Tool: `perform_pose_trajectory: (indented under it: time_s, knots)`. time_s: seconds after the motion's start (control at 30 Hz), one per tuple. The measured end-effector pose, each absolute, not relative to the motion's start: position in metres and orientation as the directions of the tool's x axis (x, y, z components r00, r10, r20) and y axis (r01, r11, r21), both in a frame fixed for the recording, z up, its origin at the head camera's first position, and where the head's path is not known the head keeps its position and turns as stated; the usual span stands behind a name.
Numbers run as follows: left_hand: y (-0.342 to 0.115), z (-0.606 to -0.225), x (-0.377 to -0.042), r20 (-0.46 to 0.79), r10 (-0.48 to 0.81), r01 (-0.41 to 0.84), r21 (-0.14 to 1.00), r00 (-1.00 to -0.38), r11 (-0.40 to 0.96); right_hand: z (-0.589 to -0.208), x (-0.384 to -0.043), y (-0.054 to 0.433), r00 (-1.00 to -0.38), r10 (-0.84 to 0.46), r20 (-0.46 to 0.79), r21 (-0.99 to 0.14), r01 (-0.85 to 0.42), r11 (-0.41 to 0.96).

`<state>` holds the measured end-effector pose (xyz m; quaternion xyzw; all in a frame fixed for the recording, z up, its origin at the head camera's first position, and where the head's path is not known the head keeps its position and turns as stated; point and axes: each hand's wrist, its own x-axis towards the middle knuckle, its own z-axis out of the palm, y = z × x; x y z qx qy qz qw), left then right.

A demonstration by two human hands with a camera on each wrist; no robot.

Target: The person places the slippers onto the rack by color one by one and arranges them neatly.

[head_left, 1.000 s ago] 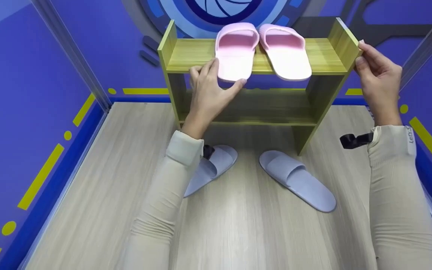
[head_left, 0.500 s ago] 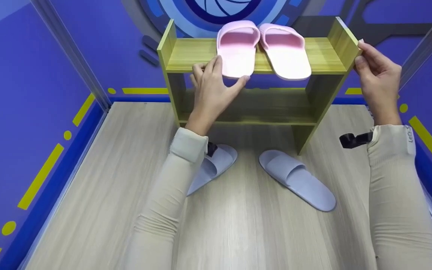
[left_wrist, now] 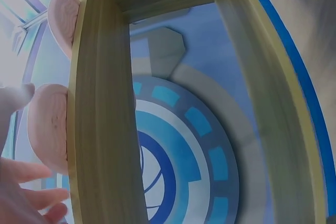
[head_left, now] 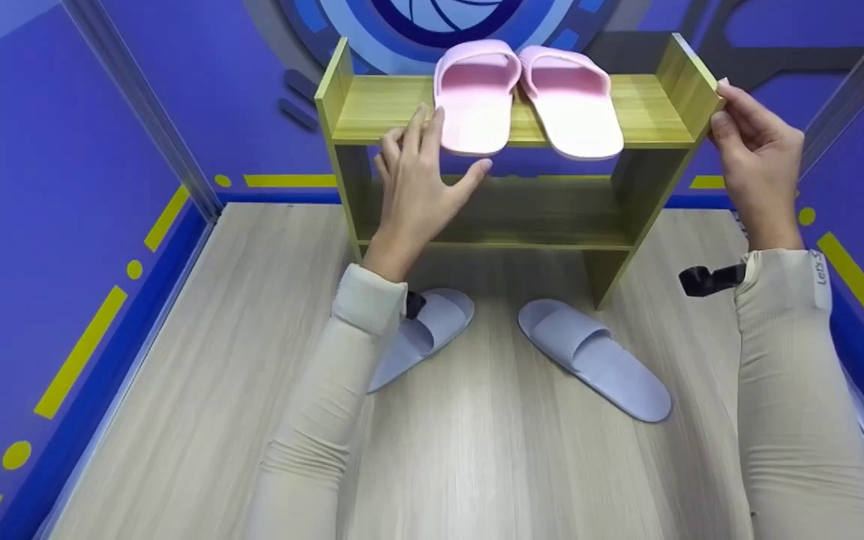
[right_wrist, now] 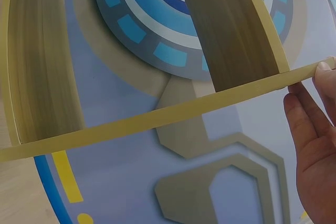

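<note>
A pair of pink slippers rests on the top board of a small wooden shoe rack (head_left: 379,109), heels poking slightly past its front edge. Beside the left slipper (head_left: 475,131) is my left hand (head_left: 417,187), fingers spread and fingertips near its outer side. Its thumb stands apart, below the heel. In the left wrist view, that slipper's sole end (left_wrist: 48,129) shows above the fingers. The right slipper (head_left: 580,124) angles outward, its toe close to the other one. My right hand (head_left: 762,157) pinches the front edge of the rack's right side panel (right_wrist: 173,111) between thumb and fingers.
Two grey-blue slippers lie on the wooden floor before the rack: the right one (head_left: 612,367) in full view, the left one (head_left: 443,319) partly behind my left forearm. Blue wall panels (head_left: 34,187) close in on both sides and behind.
The left pink slipper has shifted slightly back and right onto the rack. My left thumb has come away from its heel, and the hand has opened wider. The right hand has stayed put.
</note>
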<state>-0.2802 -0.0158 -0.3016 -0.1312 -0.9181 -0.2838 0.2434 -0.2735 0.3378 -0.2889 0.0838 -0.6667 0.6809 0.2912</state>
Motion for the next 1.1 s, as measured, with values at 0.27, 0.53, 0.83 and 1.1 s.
perform_pose_trajectory:
  time_s: [0.27,0.53,0.83,1.1]
  knots:
    - [-0.036,-0.330,-0.267,0.674,0.153,0.536,0.407,-0.723,0.740,-0.290,-0.271,0.336,-0.816,0.284,0.504,-0.858,-0.509,0.062]
    - [-0.056,-0.381,-0.257,0.708,0.186,0.599,0.393,-0.682,0.698,-0.287,-0.267,0.332,-0.812,0.287,0.507,-0.853,-0.522,0.031]
    - [-0.080,-0.448,-0.246,0.442,0.261,0.471,0.476,-0.858,0.743,-0.288,-0.272,0.335,-0.809,0.302,0.505,-0.852,-0.523,0.024]
    - [-0.100,-0.496,-0.239,0.133,0.281,0.308,0.524,-0.951,0.794,-0.288,-0.273,0.335,-0.815,0.310,0.490,-0.857,-0.515,0.003]
